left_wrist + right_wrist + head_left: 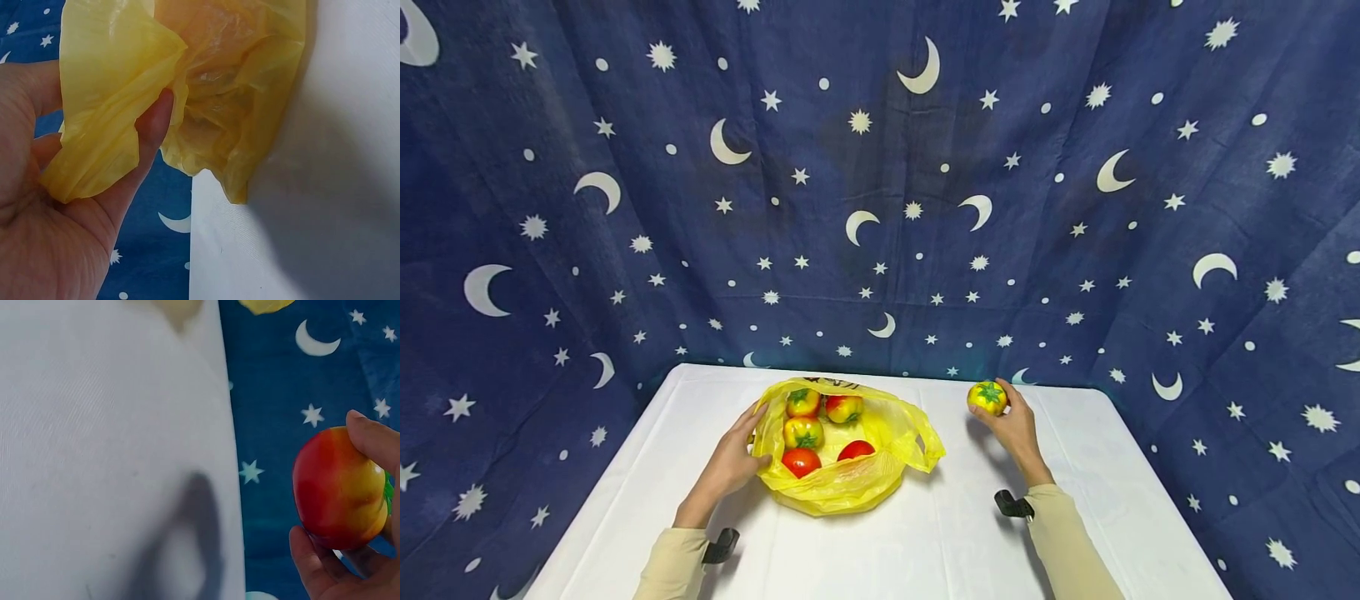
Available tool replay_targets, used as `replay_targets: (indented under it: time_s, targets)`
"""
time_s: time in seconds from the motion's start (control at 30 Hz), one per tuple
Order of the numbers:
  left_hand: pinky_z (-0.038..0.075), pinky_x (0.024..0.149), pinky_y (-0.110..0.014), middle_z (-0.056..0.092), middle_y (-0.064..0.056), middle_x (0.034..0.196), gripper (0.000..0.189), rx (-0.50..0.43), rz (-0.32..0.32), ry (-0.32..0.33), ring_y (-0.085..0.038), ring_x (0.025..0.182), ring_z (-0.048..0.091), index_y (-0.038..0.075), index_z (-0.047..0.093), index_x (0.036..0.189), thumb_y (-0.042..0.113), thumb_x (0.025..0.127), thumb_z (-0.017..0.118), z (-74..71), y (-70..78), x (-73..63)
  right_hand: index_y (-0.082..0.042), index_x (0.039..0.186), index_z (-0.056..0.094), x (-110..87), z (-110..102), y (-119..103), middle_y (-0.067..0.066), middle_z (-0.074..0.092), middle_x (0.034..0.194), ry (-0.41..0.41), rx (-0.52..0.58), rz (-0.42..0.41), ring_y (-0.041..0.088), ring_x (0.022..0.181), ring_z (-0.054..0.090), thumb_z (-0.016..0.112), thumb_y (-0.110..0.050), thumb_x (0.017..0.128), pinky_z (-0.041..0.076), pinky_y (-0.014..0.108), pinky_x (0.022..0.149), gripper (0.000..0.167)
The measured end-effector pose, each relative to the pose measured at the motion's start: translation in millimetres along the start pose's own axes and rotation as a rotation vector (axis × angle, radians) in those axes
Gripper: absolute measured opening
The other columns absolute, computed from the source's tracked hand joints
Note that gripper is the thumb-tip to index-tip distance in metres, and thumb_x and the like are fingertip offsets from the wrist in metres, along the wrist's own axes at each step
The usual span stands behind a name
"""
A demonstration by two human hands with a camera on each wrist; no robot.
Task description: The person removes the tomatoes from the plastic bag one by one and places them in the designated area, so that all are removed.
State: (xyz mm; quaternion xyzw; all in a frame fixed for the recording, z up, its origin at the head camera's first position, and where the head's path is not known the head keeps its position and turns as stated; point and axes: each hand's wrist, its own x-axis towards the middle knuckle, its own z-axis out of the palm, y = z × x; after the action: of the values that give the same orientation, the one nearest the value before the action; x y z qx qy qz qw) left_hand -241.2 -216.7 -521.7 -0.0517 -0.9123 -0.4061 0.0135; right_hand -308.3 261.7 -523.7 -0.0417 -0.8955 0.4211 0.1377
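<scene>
Holding one red-yellow fruit (987,398) up near the table (947,533)'s far edge, right hand (1017,429) grasping | left hand (727,461) gripping yellow plastic bag (842,497) toward far-left corner | five fruits (803,433) showing inside, one out!

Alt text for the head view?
Right hand holds a fruit above a white table; left hand grips an open yellow bag with five fruits showing inside. Behind hangs a blue moon-and-star cloth.

Your held fruit (337,487) is red-yellow with green leaves (990,392), your bag (835,498) yellow, your bench (925,542) white, your backdrop (820,142) blue with white moons (929,72) and stars (861,121).
</scene>
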Motion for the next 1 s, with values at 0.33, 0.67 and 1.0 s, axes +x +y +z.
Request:
replay_targets:
  time_s: [0.33,0.67,1.0]
  targets:
    - [0.040,0.111,-0.057,0.020,-0.018,0.163,0.091,0.013,-0.004,0.002,-0.045,0.144,0.032,0.006,0.029,0.154,-0.002,0.074,0.072,0.4,-0.2,-1.3,-0.008,0.150,0.037,12.6,2.6,18.7,0.026,0.050,0.141,-0.024,0.004,0.055,0.040,0.125,0.050,0.078,-0.030,0.081,0.044,0.054,0.105,0.083]
    - [0.039,0.112,-0.056,0.019,-0.016,0.164,0.090,0.006,-0.002,0.006,-0.044,0.145,0.031,0.008,0.029,0.155,-0.002,0.075,0.071,-0.1,-1.9,-1.0,-0.011,0.150,0.036,21.5,5.4,35.5,0.027,0.047,0.145,-0.060,0.012,0.108,0.042,0.128,0.048,0.077,-0.037,0.081,0.042,0.056,0.108,0.084]
    - [0.038,0.113,-0.056,0.019,-0.017,0.164,0.089,0.001,-0.008,0.000,-0.044,0.146,0.029,0.007,0.029,0.155,-0.001,0.077,0.070,1.0,-1.1,-2.6,-0.009,0.153,0.029,30.3,2.9,49.7,0.027,0.040,0.150,-0.054,0.011,0.172,0.043,0.134,0.043,0.074,-0.032,0.085,0.036,0.056,0.114,0.084]
